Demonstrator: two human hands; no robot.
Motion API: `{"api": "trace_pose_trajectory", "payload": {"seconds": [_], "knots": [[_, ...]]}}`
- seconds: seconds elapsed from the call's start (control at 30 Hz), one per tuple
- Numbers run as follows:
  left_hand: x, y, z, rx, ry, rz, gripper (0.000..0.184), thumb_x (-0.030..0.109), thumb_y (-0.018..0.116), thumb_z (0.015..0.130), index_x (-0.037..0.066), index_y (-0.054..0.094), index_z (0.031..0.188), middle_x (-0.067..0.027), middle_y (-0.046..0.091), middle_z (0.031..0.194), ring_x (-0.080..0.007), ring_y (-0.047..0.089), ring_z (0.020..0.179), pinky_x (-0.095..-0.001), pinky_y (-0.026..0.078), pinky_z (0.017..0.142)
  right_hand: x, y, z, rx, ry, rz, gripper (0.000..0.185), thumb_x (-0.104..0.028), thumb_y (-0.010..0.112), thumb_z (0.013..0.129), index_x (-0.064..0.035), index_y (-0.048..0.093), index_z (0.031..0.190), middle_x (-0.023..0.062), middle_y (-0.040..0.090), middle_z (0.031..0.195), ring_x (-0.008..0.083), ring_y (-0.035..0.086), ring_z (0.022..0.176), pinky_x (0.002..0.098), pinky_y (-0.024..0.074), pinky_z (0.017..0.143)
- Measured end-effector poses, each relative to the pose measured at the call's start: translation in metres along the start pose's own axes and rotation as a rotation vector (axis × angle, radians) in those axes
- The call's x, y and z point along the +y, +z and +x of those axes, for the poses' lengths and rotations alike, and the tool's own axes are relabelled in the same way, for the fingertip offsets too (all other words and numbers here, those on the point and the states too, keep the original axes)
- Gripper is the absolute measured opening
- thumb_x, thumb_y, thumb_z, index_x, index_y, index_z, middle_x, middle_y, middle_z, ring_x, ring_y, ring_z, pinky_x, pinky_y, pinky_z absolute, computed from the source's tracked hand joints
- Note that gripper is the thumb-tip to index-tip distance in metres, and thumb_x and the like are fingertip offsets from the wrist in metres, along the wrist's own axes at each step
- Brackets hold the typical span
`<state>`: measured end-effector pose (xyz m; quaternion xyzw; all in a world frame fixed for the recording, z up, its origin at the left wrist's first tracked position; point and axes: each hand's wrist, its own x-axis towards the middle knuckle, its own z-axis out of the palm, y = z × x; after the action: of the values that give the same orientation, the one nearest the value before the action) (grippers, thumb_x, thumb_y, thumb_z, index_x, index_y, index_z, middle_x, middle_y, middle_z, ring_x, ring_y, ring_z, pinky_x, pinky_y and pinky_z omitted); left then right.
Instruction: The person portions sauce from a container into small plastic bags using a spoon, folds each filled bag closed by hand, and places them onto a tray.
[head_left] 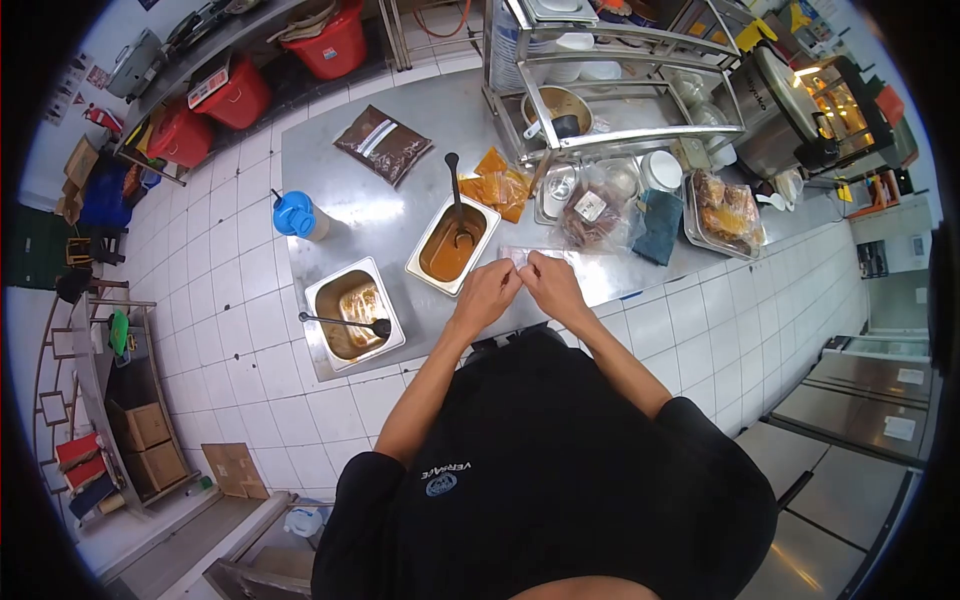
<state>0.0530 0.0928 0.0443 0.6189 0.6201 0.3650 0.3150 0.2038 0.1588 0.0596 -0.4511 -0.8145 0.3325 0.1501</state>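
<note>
My left hand [488,291] and my right hand [552,286] meet at the near edge of the steel table, both closed with thumbs and fingers pinched together. Between and just beyond them shows a piece of thin clear plastic [515,254], mostly hidden by the fingers; its exact kind is unclear. Left of my left hand stands a steel pan of orange-brown sauce [446,250] with a black ladle [455,190] in it. A second steel pan [326,296], holding a little sauce, has another black ladle [350,322] across it. Beyond my right hand lies a plastic bag of dark food [590,212].
A blue-lidded bottle [296,215], a brown sauce pouch [383,145] and an orange pouch [496,185] are on the table [350,240]. To the right are a dark green cloth [656,226] and a tray of bagged food [725,215]. A metal rack [640,60] rises behind.
</note>
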Motion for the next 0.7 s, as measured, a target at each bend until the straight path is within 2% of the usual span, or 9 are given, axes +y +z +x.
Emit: {"api": "trace_pose_trajectory", "payload": {"seconds": [0.07,0.13,0.23,0.33,0.4,0.47,0.57,0.67,0.7], "knots": [[0.002,0.001,0.004,0.163,-0.076,0.022,0.024,0.019,0.054,0.089,-0.003,0.06,0.081,-0.0219,0.061,0.073,-0.042,0.061,0.071,-0.0484,0.046,0.063,-0.005,-0.004,0.0,0.081,-0.003,0.023,0.017,-0.018,0.059,0.087,-0.0012,0.059,0.086,0.0214,0.062,0.081,0.0433,0.061,0.076,0.0493,0.0477,0.068],[0.004,-0.005,0.008,0.124,-0.109,0.037,0.024,0.019,0.055,0.089,-0.003,0.06,0.081,-0.0225,0.058,0.07,-0.0409,0.058,0.069,-0.0467,0.045,0.062,-0.01,-0.011,0.001,0.154,-0.002,0.049,0.014,-0.016,0.061,0.086,-0.0019,0.058,0.086,0.0199,0.062,0.084,0.0423,0.061,0.076,0.0479,0.0482,0.068],[0.009,-0.018,0.008,0.051,-0.15,0.021,0.024,0.019,0.055,0.088,-0.003,0.059,0.079,-0.0227,0.056,0.069,-0.0395,0.057,0.067,-0.044,0.043,0.062,-0.013,-0.02,-0.001,0.092,-0.218,0.093,0.016,-0.013,0.063,0.084,-0.0023,0.062,0.096,0.0171,0.057,0.09,0.038,0.061,0.084,0.0442,0.0492,0.071],[0.004,-0.028,0.008,0.039,-0.087,-0.034,0.023,0.017,0.053,0.089,-0.003,0.059,0.079,-0.0214,0.059,0.075,-0.037,0.059,0.071,-0.0423,0.044,0.065,-0.016,-0.021,-0.006,-0.006,-0.316,0.006,0.025,-0.014,0.064,0.084,-0.0042,0.065,0.107,0.0156,0.055,0.092,0.0339,0.059,0.091,0.0423,0.0492,0.075],[-0.006,-0.028,0.007,0.061,-0.025,-0.058,0.022,0.015,0.051,0.089,-0.003,0.059,0.079,-0.0205,0.062,0.079,-0.0349,0.06,0.072,-0.0416,0.044,0.066,-0.012,-0.017,-0.005,-0.262,-0.325,-0.031,0.027,-0.013,0.063,0.085,-0.0065,0.067,0.111,0.0143,0.056,0.093,0.0316,0.058,0.095,0.0408,0.0486,0.079],[-0.02,-0.022,0.005,0.1,-0.082,-0.166,0.022,0.015,0.052,0.092,-0.003,0.063,0.085,-0.0172,0.066,0.087,-0.0282,0.064,0.08,-0.0372,0.046,0.071,-0.013,-0.019,0.006,-0.385,-0.337,0.105,0.02,-0.018,0.061,0.091,-0.0037,0.07,0.101,0.0134,0.057,0.092,0.0293,0.059,0.091,0.0377,0.0478,0.08],[-0.003,-0.006,-0.006,0.267,-0.118,-0.482,0.022,0.017,0.057,0.095,-0.003,0.067,0.094,-0.0141,0.07,0.087,-0.0232,0.067,0.085,-0.0323,0.048,0.078,0.0,-0.013,0.026,-0.235,-0.089,0.491,0.029,-0.029,0.057,0.098,-0.0043,0.072,0.096,0.0111,0.059,0.086,0.0206,0.056,0.09,0.0332,0.0455,0.079],[0.007,-0.027,-0.017,0.134,-0.107,-0.254,0.024,0.02,0.062,0.094,-0.003,0.069,0.101,-0.0131,0.072,0.088,-0.0218,0.068,0.089,-0.0289,0.049,0.083,-0.004,-0.024,0.035,-0.268,-0.041,0.499,0.027,-0.028,0.058,0.098,-0.0057,0.074,0.096,0.0097,0.057,0.09,0.0191,0.055,0.093,0.0325,0.0453,0.078],[0.003,-0.028,-0.018,0.145,-0.112,-0.257,0.024,0.02,0.062,0.094,-0.003,0.069,0.101,-0.0131,0.072,0.088,-0.0218,0.068,0.089,-0.0289,0.049,0.083,-0.002,-0.023,0.038,-0.192,-0.14,0.418,0.024,-0.026,0.061,0.096,-0.006,0.075,0.095,0.0091,0.055,0.094,0.0193,0.053,0.095,0.0314,0.0451,0.078]]}}
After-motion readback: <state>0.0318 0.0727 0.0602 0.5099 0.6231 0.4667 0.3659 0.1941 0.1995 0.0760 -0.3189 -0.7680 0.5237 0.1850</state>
